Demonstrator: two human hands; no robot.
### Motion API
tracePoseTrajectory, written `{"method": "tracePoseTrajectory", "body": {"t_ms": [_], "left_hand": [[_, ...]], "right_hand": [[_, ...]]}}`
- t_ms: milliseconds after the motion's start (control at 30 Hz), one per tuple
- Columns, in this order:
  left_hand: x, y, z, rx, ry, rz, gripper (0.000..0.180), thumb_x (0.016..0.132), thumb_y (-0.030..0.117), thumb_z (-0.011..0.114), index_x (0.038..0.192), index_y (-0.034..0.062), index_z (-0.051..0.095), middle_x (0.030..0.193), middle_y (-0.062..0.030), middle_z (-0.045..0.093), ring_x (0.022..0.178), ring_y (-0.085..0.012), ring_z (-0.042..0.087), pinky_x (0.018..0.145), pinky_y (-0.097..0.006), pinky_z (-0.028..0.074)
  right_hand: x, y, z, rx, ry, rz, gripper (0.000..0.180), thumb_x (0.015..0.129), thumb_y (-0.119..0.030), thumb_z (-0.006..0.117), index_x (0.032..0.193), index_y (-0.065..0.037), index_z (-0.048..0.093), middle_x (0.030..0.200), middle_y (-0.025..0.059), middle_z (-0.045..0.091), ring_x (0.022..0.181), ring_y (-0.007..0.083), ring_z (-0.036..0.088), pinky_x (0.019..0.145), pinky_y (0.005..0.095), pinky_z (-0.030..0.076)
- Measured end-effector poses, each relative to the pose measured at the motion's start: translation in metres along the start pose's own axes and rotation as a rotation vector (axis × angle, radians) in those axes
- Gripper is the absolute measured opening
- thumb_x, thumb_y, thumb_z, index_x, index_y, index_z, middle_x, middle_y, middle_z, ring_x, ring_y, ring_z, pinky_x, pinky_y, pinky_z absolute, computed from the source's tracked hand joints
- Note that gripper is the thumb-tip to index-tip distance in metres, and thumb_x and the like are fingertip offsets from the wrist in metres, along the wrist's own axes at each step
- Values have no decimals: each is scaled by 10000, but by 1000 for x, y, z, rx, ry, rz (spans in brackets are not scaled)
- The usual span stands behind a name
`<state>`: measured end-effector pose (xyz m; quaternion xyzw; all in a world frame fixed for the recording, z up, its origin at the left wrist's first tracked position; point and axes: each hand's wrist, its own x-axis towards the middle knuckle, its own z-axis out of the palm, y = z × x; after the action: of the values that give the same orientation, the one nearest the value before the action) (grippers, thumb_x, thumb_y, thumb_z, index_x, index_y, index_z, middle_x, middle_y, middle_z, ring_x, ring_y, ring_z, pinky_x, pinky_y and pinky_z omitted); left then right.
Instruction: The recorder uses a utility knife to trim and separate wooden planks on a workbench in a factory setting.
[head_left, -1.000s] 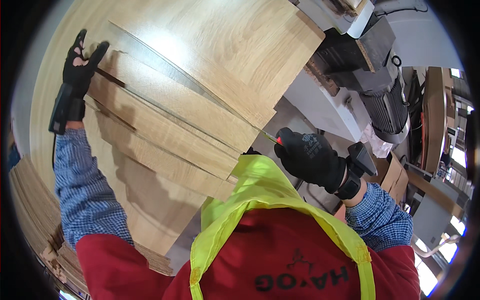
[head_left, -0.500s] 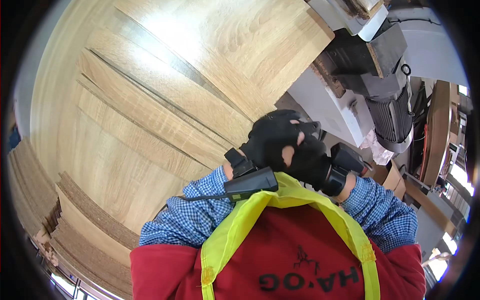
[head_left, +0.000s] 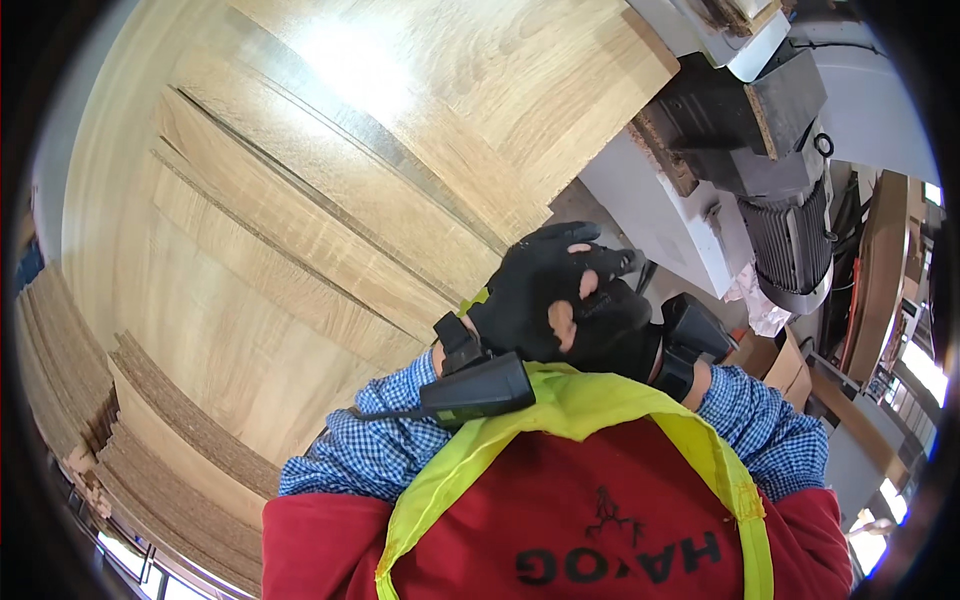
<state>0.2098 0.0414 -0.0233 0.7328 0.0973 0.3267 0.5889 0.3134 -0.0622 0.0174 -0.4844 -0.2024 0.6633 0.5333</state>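
Oak-veneered boards (head_left: 330,180) are stacked stepwise at ten o'clock, untouched. Both gloved hands are clasped together at chest height, left hand (head_left: 535,300) over right hand (head_left: 625,335), fingers (head_left: 590,262) curled around each other, nothing gripped. A grey motor (head_left: 790,235) is mounted at two o'clock; chipboard offcuts (head_left: 150,450) are piled at eight o'clock.

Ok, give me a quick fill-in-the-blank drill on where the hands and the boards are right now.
1. Both hands wear ____ fingerless gloves, the left hand laid over the right hand.
2. The hands meet in front of the person's ____, above the yellow vest.
3. Neither hand touches the ____ boards stacked to the left.
4. The grey motor sits to the ____ of the hands.

Missing words: black; chest; wooden; right
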Motion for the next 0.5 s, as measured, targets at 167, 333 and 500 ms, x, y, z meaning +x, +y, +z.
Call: {"method": "tracePoseTrajectory", "body": {"t_ms": [167, 333, 500], "left_hand": [[8, 11, 4, 129, 28, -93, 378, 718, 253, 761, 1043, 71, 698, 834, -104, 669, 897, -331, 647, 921, -401, 489], [5, 15, 4, 158, 23, -78, 365, 752, 310, 763, 1031, 81, 709, 879, -119, 688, 931, -332, 650, 903, -398, 498], [-6, 6, 8, 295, -47, -60, 368, 756, 317, 750, 1042, 88, 713, 940, -122, 696, 975, -326, 641, 915, -407, 494]], "right_hand": [[0, 25, -25, 689, -234, 161, 218, 888, -34, 587, 1087, -93, 524, 986, 27, 581, 904, 144, 581, 790, 270, 481], [5, 19, 14, -245, 155, -163, 130, 889, -15, 560, 994, -84, 527, 951, 22, 575, 835, 147, 568, 736, 265, 471], [16, 5, 31, -982, 225, -552, 84, 923, -133, 543, 943, -66, 590, 853, 142, 615, 871, 227, 609, 793, 337, 476]]}}
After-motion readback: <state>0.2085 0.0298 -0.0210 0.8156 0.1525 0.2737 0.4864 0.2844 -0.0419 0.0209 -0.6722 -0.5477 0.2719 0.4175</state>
